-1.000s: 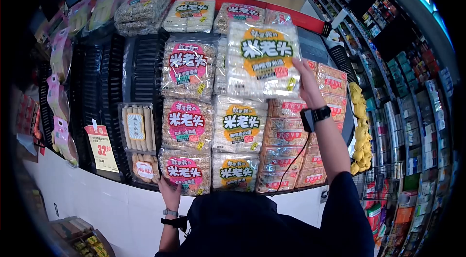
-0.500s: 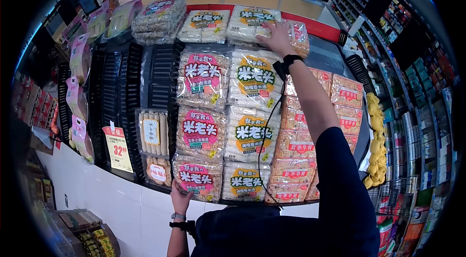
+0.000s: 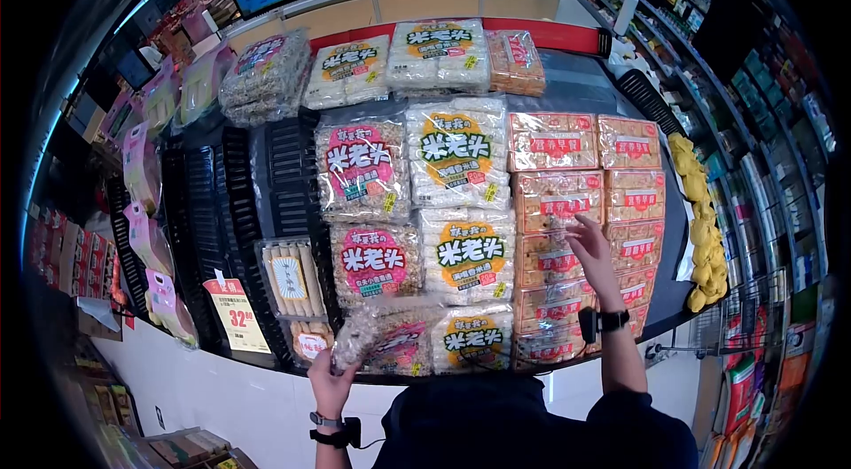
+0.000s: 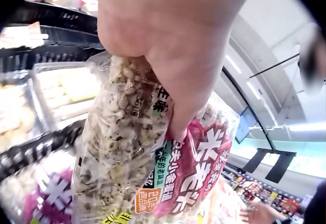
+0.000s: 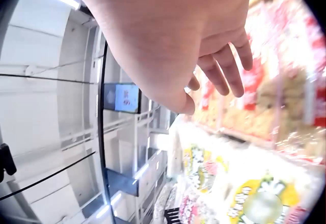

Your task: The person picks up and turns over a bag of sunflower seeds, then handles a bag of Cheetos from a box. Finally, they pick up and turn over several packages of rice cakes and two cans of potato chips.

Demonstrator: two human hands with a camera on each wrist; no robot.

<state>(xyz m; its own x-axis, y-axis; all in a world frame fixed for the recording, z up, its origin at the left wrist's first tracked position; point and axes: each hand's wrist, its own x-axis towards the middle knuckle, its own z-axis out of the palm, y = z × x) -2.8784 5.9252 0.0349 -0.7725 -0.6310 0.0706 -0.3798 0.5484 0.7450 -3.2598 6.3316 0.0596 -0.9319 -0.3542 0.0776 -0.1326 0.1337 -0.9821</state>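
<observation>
My left hand (image 3: 330,389) grips the edge of a clear pack of puffed-grain snack bars (image 3: 356,336) with a pink label at the display's front. The pack is tilted up on its side; in the left wrist view its grainy side (image 4: 114,147) faces the camera. Another pink-label pack lies under it, partly hidden. My right hand (image 3: 592,254) hangs over the red-and-orange biscuit packs (image 3: 554,203), fingers loosely bent and nothing in them. White snack packs with yellow labels (image 3: 465,247) lie in a column between the hands.
Left of the pink packs are black slatted trays (image 3: 199,203), a red-and-yellow price card (image 3: 239,314) and a pack of pale rolls (image 3: 291,278). A back row holds more packs (image 3: 434,52). Yellow bundles (image 3: 700,221) line the right edge.
My right hand set a white yellow-label pack on the back row, let go and came back toward me. The left hand has lifted the front pink-label pack onto its side.
</observation>
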